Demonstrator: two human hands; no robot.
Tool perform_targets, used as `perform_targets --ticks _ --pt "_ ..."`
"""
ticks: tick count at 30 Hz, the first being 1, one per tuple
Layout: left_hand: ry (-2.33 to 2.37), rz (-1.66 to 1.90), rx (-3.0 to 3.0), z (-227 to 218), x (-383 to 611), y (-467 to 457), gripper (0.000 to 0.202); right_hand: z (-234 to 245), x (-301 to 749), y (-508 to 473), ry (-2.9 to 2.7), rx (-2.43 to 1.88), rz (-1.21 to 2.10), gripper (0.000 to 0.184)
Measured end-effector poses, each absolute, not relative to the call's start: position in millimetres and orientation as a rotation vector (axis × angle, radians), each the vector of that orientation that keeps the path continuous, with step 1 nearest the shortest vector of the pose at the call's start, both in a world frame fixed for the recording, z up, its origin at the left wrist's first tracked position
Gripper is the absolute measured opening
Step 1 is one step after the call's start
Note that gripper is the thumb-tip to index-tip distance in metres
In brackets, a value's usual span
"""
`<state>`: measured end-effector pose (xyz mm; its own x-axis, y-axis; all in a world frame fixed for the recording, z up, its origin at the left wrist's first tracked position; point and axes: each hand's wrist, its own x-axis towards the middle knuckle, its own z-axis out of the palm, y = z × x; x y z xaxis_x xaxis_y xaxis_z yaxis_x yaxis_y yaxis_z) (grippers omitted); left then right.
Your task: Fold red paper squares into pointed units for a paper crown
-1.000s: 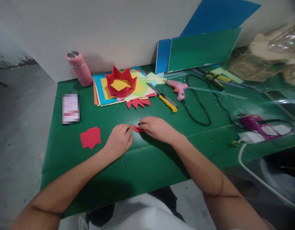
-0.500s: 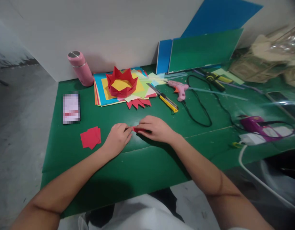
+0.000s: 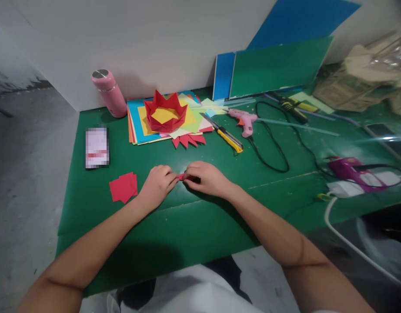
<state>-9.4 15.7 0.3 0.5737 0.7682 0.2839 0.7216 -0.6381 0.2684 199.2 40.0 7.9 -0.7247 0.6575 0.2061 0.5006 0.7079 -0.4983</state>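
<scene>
Between my two hands, just above the green tabletop, is a small piece of red paper, mostly covered by my fingers. My left hand pinches its left end with the fingertips. From the other side my right hand grips it between thumb and fingers. How the paper is folded cannot be made out. Left of my left hand lie several red paper squares, loosely overlapped. Beyond my hands a ring of folded red paper with upright points stands on a stack of coloured paper. Red folded points stick out in front of the stack.
A pink bottle and a blurred-out phone-like object are at the left. Right of the paper lie a yellow utility knife, a pink glue gun with a looping black cord, and a power strip. Boards lean on the wall.
Both hands have shifted slightly, and the right-hand fingers have curled and dropped a little over the red paper. Both hands still hold it.
</scene>
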Motion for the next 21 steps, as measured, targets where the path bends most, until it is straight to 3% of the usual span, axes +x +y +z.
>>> perform_targets --ticks 15,21 --pt "1.421 0.550 2.435 2 -4 18 0.016 2 190 40 -2.446 -1.145 0.597 0.012" --pt "1.409 0.541 2.400 2 -4 18 0.019 -1 188 40 -2.456 -1.144 0.525 0.010"
